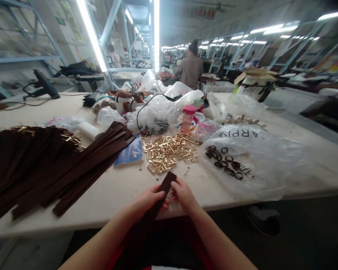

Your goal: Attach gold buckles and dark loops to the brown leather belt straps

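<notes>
A dark brown strap (166, 184) lies at a slant over the table's front edge, its end pointing away from me. My left hand (152, 198) is closed round it, thumb on top and fingers beneath. Near the far end, my right hand (183, 193) pinches the strap's right edge. Just beyond the hands sits a heap of gold-coloured metal buckles (171, 152). To the left, many similar brown straps (92, 157) are stacked, and some carry gold buckles (70, 138) at their far ends. Dark brown rings (228, 161) rest on a printed plastic bag (259, 165) at the right.
A blue booklet (129, 152) lies between the straps and buckles. Behind stand a pink-lidded jar (187, 120), a white roll (88, 129) and several plastic bags (154, 112). A black stand-like device (45, 84) with a cable is at the far left. A person (191, 67) stands beyond the table.
</notes>
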`<action>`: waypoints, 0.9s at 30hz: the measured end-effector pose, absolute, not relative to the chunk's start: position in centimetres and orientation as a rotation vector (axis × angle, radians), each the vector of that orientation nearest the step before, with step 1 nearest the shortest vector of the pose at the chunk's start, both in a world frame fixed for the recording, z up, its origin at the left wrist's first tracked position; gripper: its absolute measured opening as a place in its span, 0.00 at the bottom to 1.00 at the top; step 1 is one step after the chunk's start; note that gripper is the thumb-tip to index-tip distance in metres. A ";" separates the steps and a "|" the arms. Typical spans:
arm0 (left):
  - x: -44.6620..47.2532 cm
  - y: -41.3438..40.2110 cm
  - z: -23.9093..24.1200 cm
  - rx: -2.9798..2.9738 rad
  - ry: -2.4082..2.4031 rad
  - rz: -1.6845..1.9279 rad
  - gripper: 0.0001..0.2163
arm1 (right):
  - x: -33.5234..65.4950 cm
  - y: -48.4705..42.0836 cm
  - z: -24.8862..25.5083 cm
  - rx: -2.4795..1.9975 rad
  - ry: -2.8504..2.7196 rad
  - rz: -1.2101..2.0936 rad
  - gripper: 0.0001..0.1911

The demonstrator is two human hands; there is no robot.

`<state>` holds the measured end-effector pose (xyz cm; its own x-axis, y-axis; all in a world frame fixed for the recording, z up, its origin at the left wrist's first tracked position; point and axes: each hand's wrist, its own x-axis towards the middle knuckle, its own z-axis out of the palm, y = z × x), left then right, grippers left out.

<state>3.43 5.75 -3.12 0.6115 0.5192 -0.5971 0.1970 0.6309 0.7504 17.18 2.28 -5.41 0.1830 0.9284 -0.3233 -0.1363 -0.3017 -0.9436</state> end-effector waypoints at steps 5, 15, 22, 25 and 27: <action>3.5 6.0 -4.1 0.856 0.975 0.251 0.20 | 21.7 2.9 -4.6 -1.577 -0.933 0.989 0.18; 4.0 5.7 -4.1 0.894 1.001 0.286 0.20 | 40.1 4.5 -2.5 -2.073 -1.319 0.297 0.07; 4.4 5.5 -4.1 0.896 1.030 0.308 0.24 | 40.7 4.4 -4.3 -2.186 -1.367 0.273 0.03; 4.5 5.4 -4.3 0.904 1.043 0.317 0.25 | 41.2 3.9 -4.0 -2.196 -1.286 0.251 0.05; 4.5 5.3 -4.4 0.911 1.057 0.320 0.26 | 41.4 3.6 -3.7 -2.182 -1.234 0.239 0.06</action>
<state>4.52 5.34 -4.42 0.4872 0.6261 -0.6089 0.1837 0.6081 0.7723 41.42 3.58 -3.71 0.5486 0.8248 0.1371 0.7138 -0.3767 -0.5904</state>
